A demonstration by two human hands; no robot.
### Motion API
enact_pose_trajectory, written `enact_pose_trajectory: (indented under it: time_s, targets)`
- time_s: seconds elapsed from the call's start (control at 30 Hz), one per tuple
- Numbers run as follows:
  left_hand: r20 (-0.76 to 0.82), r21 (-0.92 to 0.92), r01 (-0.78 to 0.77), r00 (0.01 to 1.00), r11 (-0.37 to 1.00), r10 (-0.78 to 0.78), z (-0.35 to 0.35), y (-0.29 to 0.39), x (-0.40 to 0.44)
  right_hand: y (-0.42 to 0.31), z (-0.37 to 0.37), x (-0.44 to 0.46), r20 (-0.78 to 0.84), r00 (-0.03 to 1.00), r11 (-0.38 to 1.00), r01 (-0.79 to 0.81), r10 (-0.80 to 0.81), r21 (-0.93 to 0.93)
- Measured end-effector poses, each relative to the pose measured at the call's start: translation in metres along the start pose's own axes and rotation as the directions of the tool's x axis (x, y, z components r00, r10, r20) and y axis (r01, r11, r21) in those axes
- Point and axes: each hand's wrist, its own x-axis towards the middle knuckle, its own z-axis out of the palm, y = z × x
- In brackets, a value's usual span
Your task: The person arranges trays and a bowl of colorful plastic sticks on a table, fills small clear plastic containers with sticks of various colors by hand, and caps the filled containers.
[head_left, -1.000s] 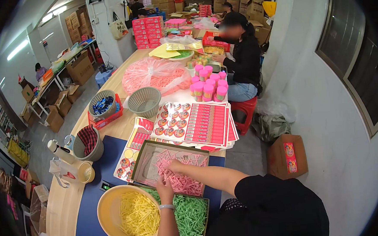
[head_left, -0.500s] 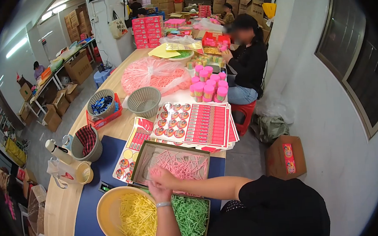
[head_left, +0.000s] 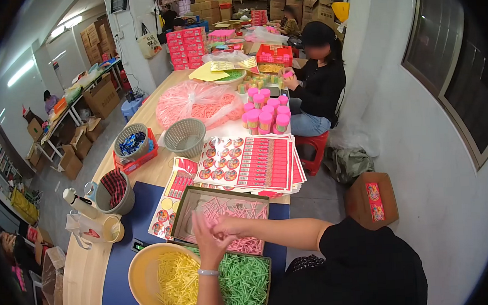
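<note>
Over the box of pink sticks (head_left: 246, 209) my two hands are close together. My left hand (head_left: 209, 238), with a bracelet at its wrist, is raised at the box's near left, its fingers upright and smeared by motion. My right hand (head_left: 227, 226) reaches in from the right, its fingers bent beside my left palm; whether it holds anything is hidden. Green sticks (head_left: 243, 281) fill a box just below, and a tan bowl (head_left: 143, 281) of yellow sticks (head_left: 178, 279) stands left of my left wrist.
Printed sticker sheets (head_left: 244, 163) lie beyond the box. Grey baskets (head_left: 185, 138), a white bottle (head_left: 79, 201) and a cup (head_left: 113, 229) stand to the left. Pink-lidded jars (head_left: 265, 115) stand farther back, near a seated co-worker (head_left: 321, 86). A carton (head_left: 371, 200) is on the floor at right.
My left hand has risen and its fingers now point up, while my right hand has shifted slightly right. The co-worker's hands have moved a little, and the view has shifted slightly.
</note>
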Motion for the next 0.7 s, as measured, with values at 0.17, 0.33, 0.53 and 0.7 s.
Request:
enact_pose_trajectory:
  time_s: [0.17,0.33,0.53,0.7]
  targets:
    - [0.39,0.174,-0.295,0.897,0.939,0.21,-0.018,0.038,-0.002,-0.005,0.003,-0.021,0.159,0.986,0.998,-0.056,0.054,0.009]
    - [0.354,0.219,-0.373,0.891,0.901,0.283,-0.031,0.061,-0.021,-0.002,0.019,-0.041,0.248,0.968,0.988,-0.063,0.027,0.14]
    - [0.383,0.284,-0.372,0.889,0.884,0.251,-0.069,0.075,-0.054,-0.005,0.063,-0.073,0.355,0.933,0.986,-0.115,0.065,0.122]
    - [0.265,0.439,-0.259,0.952,0.86,0.152,-0.117,0.098,-0.109,0.047,0.091,-0.07,0.465,0.885,1.0,-0.005,0.001,0.007]
